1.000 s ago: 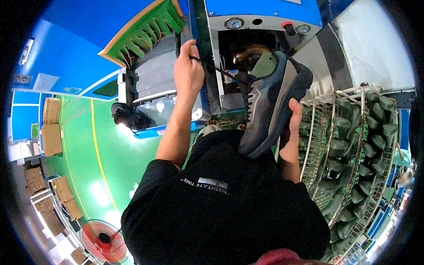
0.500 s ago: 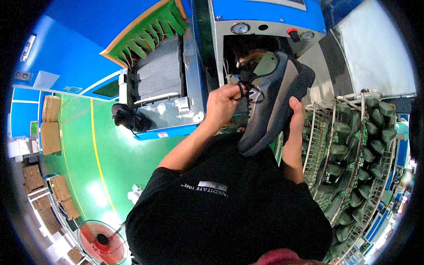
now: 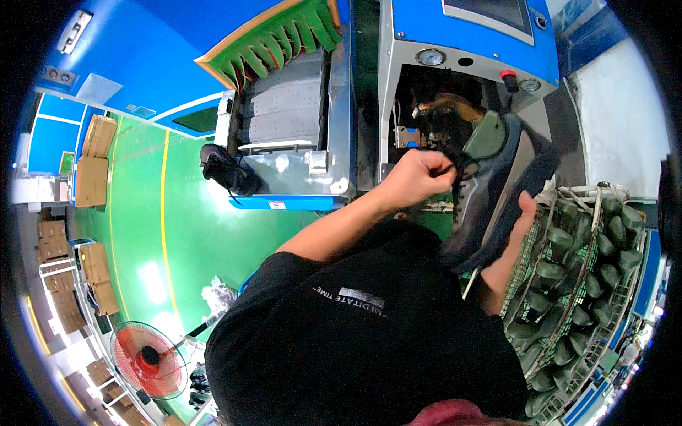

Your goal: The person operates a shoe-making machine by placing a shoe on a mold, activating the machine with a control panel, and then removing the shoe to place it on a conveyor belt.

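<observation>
A grey and black lace-up shoe (image 3: 485, 206) is held up before me, tilted with its toe toward my body. My right hand (image 3: 522, 226) grips it from the right along the dark sole, partly hidden behind it. My left hand (image 3: 424, 177) is closed at the upper end of the lacing, fingers pinched on the dark shoelace (image 3: 458, 167). Out of the shoe's collar shows a green piece (image 3: 487, 136), which looks like the top of a shoe last. Beyond the shoe is the dark opening of a blue and grey machine (image 3: 405, 92).
To the left, a conveyor (image 3: 280, 117) leads under a green strip curtain (image 3: 284, 42); a black shoe (image 3: 229, 170) sits at its near corner. On the right stands a wire rack (image 3: 561, 284) with several dark green lasts. A red fan (image 3: 149, 358) is at lower left.
The view has shifted, so the machine and conveyor sit further right. Both hands stay on the shoe and its lace. The shoe's toe points a little more toward my body.
</observation>
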`<state>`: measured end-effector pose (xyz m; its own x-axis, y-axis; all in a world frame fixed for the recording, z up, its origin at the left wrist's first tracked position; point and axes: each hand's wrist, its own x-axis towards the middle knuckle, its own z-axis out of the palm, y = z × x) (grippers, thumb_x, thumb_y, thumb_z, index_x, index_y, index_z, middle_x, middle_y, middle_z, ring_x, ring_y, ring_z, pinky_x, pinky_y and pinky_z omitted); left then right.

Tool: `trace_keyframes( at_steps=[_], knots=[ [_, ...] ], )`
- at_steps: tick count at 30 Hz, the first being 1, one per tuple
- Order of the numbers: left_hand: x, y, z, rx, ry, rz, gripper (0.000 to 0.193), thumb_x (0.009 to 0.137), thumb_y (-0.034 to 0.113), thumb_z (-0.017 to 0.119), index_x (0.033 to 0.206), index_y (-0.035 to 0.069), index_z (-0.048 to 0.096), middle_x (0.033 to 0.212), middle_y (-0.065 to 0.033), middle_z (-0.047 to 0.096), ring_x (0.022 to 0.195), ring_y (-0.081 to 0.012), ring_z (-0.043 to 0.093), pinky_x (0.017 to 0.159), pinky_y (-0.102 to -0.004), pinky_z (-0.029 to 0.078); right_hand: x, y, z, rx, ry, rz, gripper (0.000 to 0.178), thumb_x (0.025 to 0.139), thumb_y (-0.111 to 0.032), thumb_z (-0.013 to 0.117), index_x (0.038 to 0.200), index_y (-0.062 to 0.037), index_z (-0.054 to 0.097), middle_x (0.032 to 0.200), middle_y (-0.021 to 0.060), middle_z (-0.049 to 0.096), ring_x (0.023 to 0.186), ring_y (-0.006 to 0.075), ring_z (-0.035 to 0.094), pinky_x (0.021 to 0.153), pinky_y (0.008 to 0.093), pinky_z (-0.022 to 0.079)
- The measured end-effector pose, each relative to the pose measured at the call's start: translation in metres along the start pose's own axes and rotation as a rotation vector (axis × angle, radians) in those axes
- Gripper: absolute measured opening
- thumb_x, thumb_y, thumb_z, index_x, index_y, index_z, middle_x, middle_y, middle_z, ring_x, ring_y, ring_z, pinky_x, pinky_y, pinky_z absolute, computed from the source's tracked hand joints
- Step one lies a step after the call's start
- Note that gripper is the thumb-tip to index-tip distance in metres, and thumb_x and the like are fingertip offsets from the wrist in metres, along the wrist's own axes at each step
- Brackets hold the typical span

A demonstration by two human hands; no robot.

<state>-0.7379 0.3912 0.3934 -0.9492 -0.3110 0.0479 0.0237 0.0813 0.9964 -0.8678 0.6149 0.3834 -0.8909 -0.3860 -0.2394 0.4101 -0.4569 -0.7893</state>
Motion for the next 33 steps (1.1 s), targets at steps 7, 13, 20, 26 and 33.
trace_keyframes(
  at_steps=[7, 13, 20, 26, 33],
  knots=[
    [-0.028, -0.002, 0.009, -0.141, -0.956, -0.319, 0.022, 0.092, 0.026, 0.069, 0.078, 0.009, 0.065, 0.061, 0.0036, 0.059, 0.050, -0.0068, 0.049, 0.050, -0.0253, 0.039, 0.000, 0.070, -0.056, 0.608, -0.410, 0.264, 0.063, 0.088, -0.040, 0.062, 0.138, -0.0033, 0.050, 0.129, 0.0158, 0.062, 0.113, 0.0279, 0.062, 0.094, 0.0440, 0.052],
    [-0.033, -0.031, 0.007, -0.092, -0.202, -0.385, 0.031, 0.102, 0.033, 0.056, 0.107, 0.005, 0.070, 0.085, -0.0057, 0.072, 0.064, -0.0124, 0.063, 0.063, -0.0306, 0.052, -0.004, 0.048, -0.054, 0.395, -0.125, 0.276, 0.047, 0.094, -0.038, 0.057, 0.124, -0.0028, 0.061, 0.109, 0.0116, 0.071, 0.087, 0.0260, 0.070, 0.077, 0.0401, 0.059],
    [0.006, -0.087, 0.037, -0.029, 0.028, -0.318, 0.053, 0.106, 0.050, 0.040, 0.115, 0.004, 0.065, 0.087, -0.0051, 0.063, 0.080, -0.0142, 0.057, 0.078, -0.0290, 0.048, -0.004, 0.035, -0.049, 0.167, 0.006, 0.335, 0.047, 0.090, -0.034, 0.062, 0.126, -0.0048, 0.060, 0.116, 0.0114, 0.069, 0.097, 0.0264, 0.067, 0.088, 0.0406, 0.055],
    [-0.050, -0.086, 0.021, 0.141, -0.263, -0.128, 0.057, 0.107, 0.049, 0.036, 0.137, 0.004, 0.052, 0.128, -0.0123, 0.060, 0.101, -0.0210, 0.061, 0.098, -0.0362, 0.046, 0.014, 0.034, -0.053, 0.017, 0.005, 0.379, 0.055, 0.088, -0.028, 0.066, 0.135, -0.0019, 0.054, 0.118, 0.0124, 0.067, 0.095, 0.0252, 0.068, 0.082, 0.0379, 0.057],
    [-0.039, -0.109, 0.043, 0.080, -0.101, -0.377, 0.070, 0.104, 0.059, 0.035, 0.137, -0.001, 0.051, 0.111, -0.0189, 0.065, 0.100, -0.0293, 0.062, 0.097, -0.0402, 0.046, 0.073, 0.013, 0.008, -0.922, -0.086, -0.137, 0.092, 0.077, -0.021, 0.081, 0.153, 0.0001, 0.034, 0.134, 0.0123, 0.059, 0.115, 0.0179, 0.059, 0.099, 0.0304, 0.047]
  ],
)
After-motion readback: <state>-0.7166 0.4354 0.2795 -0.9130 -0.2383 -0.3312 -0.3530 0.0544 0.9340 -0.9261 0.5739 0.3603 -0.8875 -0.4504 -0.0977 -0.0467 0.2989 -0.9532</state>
